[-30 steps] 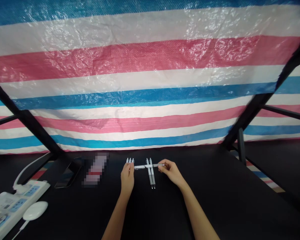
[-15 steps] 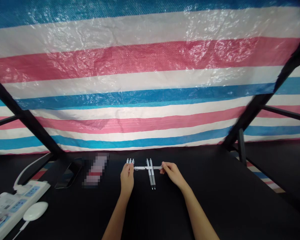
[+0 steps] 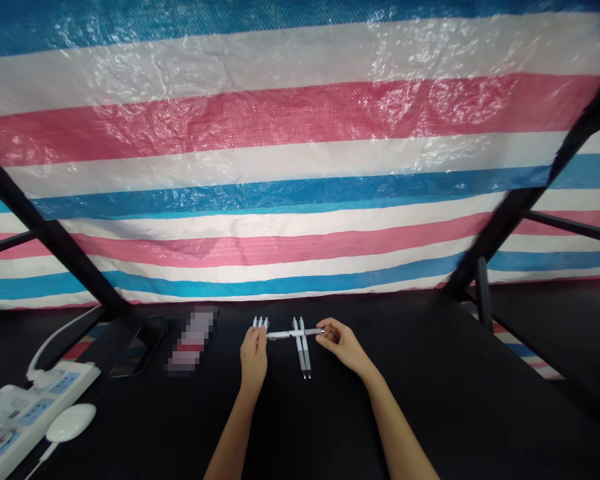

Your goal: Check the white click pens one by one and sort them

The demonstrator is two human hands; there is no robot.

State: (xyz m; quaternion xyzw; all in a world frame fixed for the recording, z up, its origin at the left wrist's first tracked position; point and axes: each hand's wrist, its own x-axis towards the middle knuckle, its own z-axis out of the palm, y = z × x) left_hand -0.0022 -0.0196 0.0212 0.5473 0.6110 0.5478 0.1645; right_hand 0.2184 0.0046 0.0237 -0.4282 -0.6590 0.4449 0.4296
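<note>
My left hand [image 3: 254,353] is closed on the clicker end of a white and grey pen [image 3: 280,335], held crosswise with its tip to the right. My right hand [image 3: 341,345] is at that tip, thumb and forefinger apart around it, the pen's dark point showing between them. Below the held pen, two similar pens [image 3: 303,357] lie side by side, points toward me. The tops of three more pens [image 3: 261,321] stick out beyond my left hand, which hides the rest of them.
A black table [image 3: 310,433] lies under my hands. On the left are a dark phone [image 3: 137,348], a blurred-out pinkish item [image 3: 193,340], a white power strip [image 3: 45,403] and a white oval device [image 3: 71,422] with a cable. Behind hangs a striped tarp [image 3: 280,253] between black frame bars [image 3: 75,260].
My right thumb and forefinger have parted from their pinch, uncovering the pen's tip. The held pen's right end has risen slightly in the view. My left hand has stayed nearly still.
</note>
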